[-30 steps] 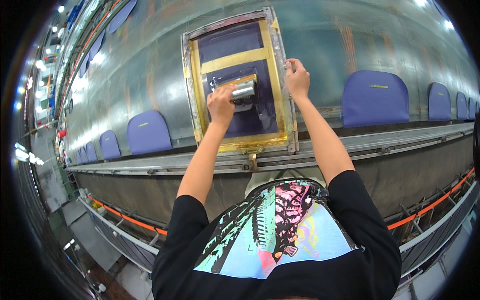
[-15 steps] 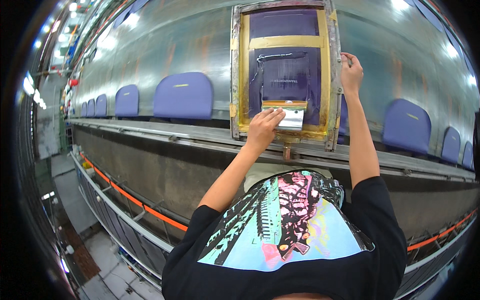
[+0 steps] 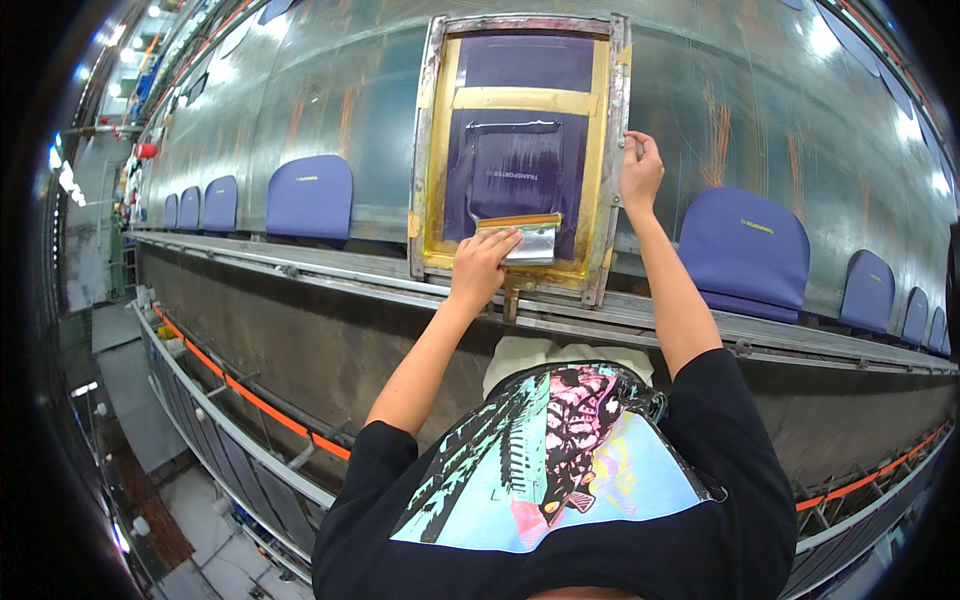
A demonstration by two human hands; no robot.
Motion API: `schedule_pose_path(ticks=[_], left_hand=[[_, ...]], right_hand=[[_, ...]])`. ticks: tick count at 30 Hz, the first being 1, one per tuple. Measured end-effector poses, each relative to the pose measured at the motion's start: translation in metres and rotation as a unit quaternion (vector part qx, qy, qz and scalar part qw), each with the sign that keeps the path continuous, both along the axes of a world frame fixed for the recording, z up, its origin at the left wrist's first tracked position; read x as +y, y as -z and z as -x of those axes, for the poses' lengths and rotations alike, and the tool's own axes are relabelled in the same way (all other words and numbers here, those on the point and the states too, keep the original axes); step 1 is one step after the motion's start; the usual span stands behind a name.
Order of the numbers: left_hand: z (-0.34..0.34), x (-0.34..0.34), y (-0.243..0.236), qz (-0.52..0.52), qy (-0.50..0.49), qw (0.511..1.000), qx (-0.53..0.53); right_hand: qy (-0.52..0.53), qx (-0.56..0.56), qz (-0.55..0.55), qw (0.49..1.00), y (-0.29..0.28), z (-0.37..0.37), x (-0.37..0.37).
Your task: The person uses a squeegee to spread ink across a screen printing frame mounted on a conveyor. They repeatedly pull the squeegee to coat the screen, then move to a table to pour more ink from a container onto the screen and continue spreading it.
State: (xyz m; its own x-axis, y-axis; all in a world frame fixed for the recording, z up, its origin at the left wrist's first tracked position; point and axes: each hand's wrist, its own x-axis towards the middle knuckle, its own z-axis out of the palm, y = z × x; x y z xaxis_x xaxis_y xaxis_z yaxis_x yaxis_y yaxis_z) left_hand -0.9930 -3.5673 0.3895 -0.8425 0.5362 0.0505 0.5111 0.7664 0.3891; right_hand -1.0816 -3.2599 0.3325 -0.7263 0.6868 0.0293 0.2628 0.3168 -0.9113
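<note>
A screen-printing frame [image 3: 427,150] lies on the long table. Yellow tape lines its purple mesh [image 3: 525,65]. A smear of wet ink with vertical streaks surrounds small pale lettering in the mesh window. My left hand [image 3: 482,262] is closed over the left part of a squeegee [image 3: 535,245], which has a silvery metal holder and an amber edge. It rests across the lower end of the mesh. With fingers curled, my right hand [image 3: 642,175] grips the frame's right side bar near its middle. What lies under the mesh is hidden.
Purple round-topped panels, one large at right [image 3: 745,250] and one at left [image 3: 310,200], lie in a row along the greenish, shiny table [image 3: 390,110]. A metal rail [image 3: 330,268] runs along its near edge. An orange strip [image 3: 240,390] follows a lower railing behind me.
The frame, with both hands still on it and the squeegee, sits farther left in view. A large purple panel to its right shows closer to it. Streaks in the ink look more marked.
</note>
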Motion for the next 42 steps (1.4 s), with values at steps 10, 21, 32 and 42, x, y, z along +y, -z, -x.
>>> schedule_pose_path(ticks=[10, 21, 32, 42], left_hand=[[-0.014, -0.046, -0.005, -0.003, 0.069, 0.998, 0.009], [0.169, 0.029, -0.01, -0.046, -0.014, 0.999, 0.002], [0.097, 0.005, 0.014, -0.053, 0.026, 0.996, 0.071], [0.134, 0.028, 0.016, 0.011, 0.018, 0.995, 0.093]], right_hand=[[0.02, -0.049, -0.03, 0.998, 0.016, 0.014, 0.005], [0.016, -0.103, -0.002, 0.995, 0.004, 0.013, -0.002], [0.042, -0.095, -0.004, 0.995, 0.006, 0.014, 0.005], [0.028, -0.084, -0.003, 0.996, 0.014, 0.015, 0.004]])
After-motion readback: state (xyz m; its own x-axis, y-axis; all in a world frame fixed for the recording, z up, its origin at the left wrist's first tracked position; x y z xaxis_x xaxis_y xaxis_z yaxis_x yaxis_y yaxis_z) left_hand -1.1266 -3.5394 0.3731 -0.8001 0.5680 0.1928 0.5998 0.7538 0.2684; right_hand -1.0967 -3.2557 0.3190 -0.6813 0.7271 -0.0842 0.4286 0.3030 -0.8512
